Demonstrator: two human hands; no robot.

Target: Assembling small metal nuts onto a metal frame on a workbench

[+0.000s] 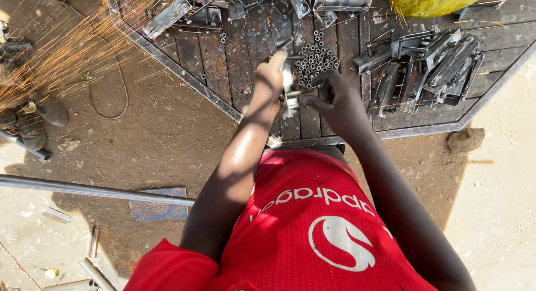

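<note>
My left hand (270, 79) grips a small grey metal bracket (289, 90) and holds it upright above the dark metal work table (223, 68). My right hand (329, 93) pinches the same bracket from the right side, fingers closed on it. Just beyond the hands lies a heap of several small metal nuts or rings (315, 59) on the table. My red shirt fills the bottom of the view.
A stack of several metal brackets (430, 68) lies on the table's right part, more metal pieces (167, 15) along its far edge, a yellow sack (430, 1) at top. Sparks (61, 51) fly at left near another person's boots (33, 123). A steel pipe (95, 190) lies on the dirt.
</note>
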